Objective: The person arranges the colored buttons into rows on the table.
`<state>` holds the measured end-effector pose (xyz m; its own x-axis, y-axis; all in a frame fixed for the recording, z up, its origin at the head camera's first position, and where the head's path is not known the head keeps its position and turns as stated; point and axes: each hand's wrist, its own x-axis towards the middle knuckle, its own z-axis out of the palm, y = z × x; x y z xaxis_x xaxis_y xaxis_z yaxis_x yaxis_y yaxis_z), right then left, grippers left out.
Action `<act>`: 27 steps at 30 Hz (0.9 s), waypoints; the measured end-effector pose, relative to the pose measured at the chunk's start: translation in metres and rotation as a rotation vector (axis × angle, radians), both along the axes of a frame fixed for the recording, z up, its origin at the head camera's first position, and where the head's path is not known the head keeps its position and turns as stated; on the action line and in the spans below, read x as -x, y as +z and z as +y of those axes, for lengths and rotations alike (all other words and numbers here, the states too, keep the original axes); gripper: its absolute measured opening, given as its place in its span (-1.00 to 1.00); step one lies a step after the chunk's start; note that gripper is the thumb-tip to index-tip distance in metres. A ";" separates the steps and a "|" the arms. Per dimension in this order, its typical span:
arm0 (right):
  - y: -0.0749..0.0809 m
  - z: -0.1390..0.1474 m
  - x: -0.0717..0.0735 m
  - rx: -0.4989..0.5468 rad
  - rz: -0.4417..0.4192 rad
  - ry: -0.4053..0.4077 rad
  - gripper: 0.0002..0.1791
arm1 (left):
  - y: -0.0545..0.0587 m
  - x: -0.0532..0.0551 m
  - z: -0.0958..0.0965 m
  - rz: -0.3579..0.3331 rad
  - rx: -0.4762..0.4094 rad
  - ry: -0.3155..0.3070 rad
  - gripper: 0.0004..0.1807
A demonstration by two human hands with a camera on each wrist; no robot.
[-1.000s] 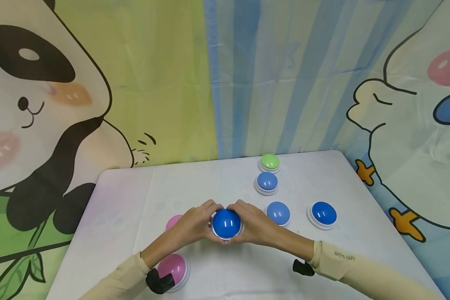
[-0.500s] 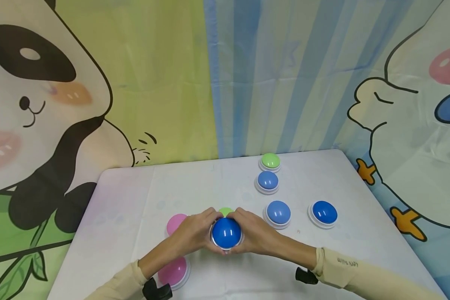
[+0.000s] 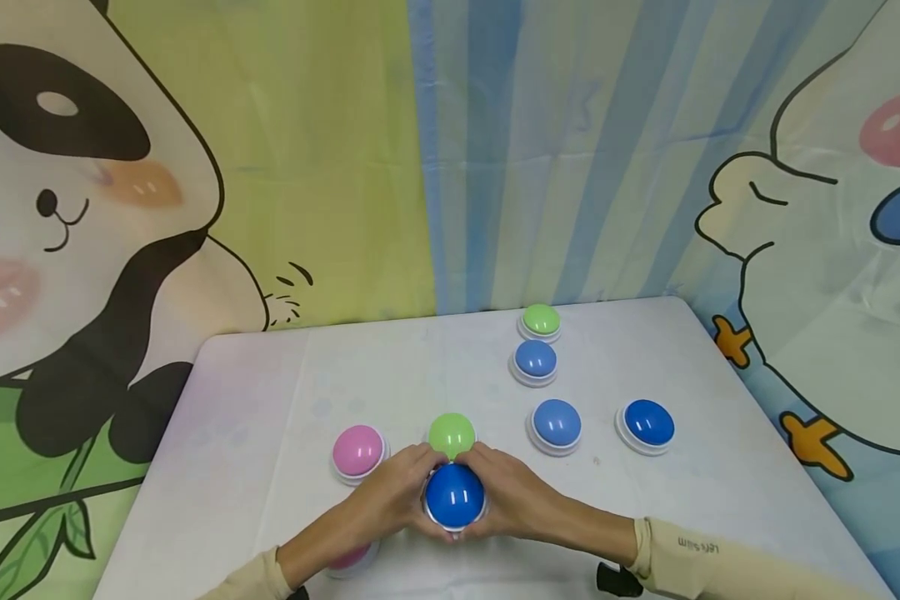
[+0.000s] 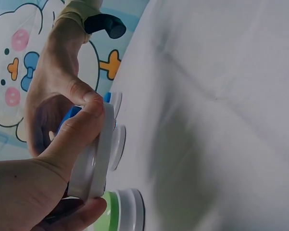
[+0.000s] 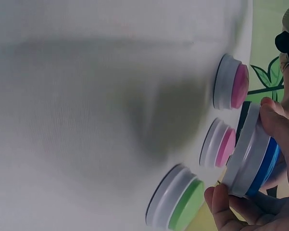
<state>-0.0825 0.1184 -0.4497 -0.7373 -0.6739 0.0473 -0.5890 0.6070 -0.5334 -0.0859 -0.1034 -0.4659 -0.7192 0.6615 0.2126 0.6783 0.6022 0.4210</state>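
Observation:
Both hands hold a blue domed push button [image 3: 455,496] with a white base, lifted above the table. My left hand [image 3: 399,493] grips its left side and my right hand [image 3: 512,493] its right side, fingers and thumbs curled round the white base. In the left wrist view the white base [image 4: 90,166] is tipped on edge between the hands, off the cloth. A green push button [image 3: 452,435] stands just beyond the held one. To the left is a pink push button [image 3: 357,451]; another pink button [image 3: 351,557] is partly hidden under my left forearm.
On the right of the white table [image 3: 727,500] stand a light blue button [image 3: 557,422] and a darker blue button [image 3: 648,423]. Farther back are another light blue button [image 3: 535,359] and a green one [image 3: 542,320]. Cartoon-printed curtains [image 3: 345,167] border the table.
Both hands have drawn the blue push button toward the body. The green button beyond it, hidden at first, has come into view, and the left pink button shows more fully.

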 end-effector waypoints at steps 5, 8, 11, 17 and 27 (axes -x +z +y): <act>-0.003 -0.001 -0.004 0.006 -0.014 0.005 -0.10 | -0.005 -0.004 -0.001 0.000 0.001 0.003 -0.07; -0.006 -0.002 -0.006 0.002 -0.033 0.014 -0.06 | -0.008 -0.007 -0.002 0.006 0.007 -0.005 -0.06; -0.009 -0.004 -0.008 -0.001 -0.052 0.027 -0.01 | -0.012 -0.009 -0.002 0.016 0.012 -0.014 -0.06; -0.018 -0.009 -0.007 -0.047 -0.053 0.036 -0.04 | -0.023 -0.012 -0.001 0.049 0.026 0.007 -0.06; -0.036 -0.018 -0.009 -0.223 0.031 -0.008 -0.17 | -0.042 -0.016 0.001 0.065 0.114 0.053 -0.05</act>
<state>-0.0732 0.1000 -0.4853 -0.7432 -0.6643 -0.0797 -0.5977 0.7127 -0.3671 -0.0698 -0.1021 -0.5083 -0.7407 0.6458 0.1852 0.6681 0.6790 0.3043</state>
